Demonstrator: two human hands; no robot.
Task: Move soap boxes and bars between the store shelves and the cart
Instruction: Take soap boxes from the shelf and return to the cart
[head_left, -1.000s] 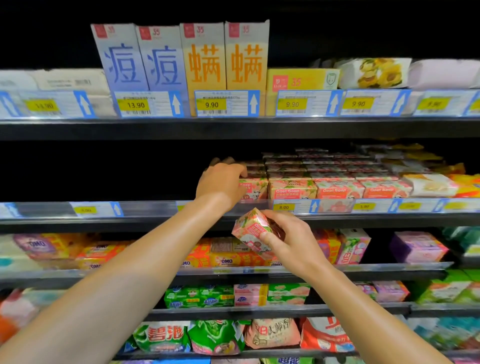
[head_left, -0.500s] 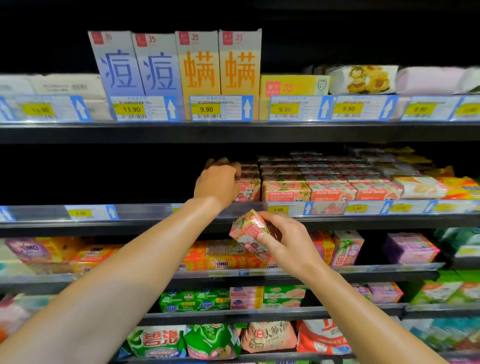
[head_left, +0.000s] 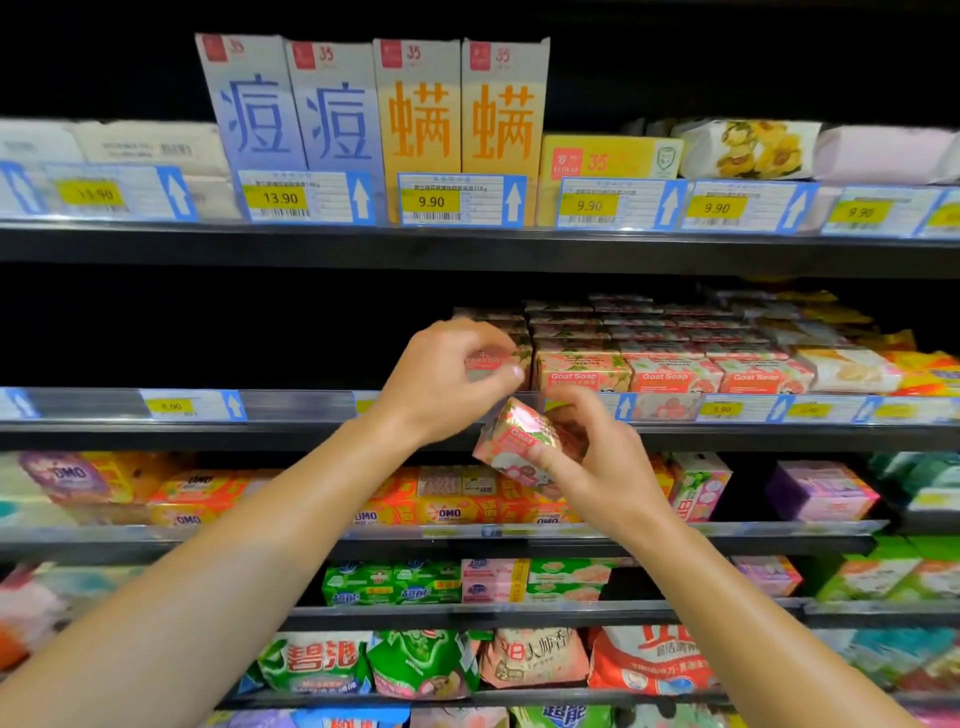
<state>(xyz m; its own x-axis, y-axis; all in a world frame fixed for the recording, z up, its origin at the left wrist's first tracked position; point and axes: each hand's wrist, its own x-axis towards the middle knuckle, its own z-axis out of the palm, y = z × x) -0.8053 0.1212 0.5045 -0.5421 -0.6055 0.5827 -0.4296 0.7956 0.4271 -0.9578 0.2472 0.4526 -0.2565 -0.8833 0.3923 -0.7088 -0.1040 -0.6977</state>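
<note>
While right hand (head_left: 597, 467) grips tilted soap box (head_left: 519, 447), left hand (head_left: 447, 379) seemingly pinches shelf box (head_left: 493, 358)

The left hand (head_left: 447, 382) now comes back off the shelf row, pinching a soap box (head_left: 496, 359). The right hand (head_left: 597, 467) lifts its tilted goat soap box (head_left: 517, 441) nearer the left hand.
</note>
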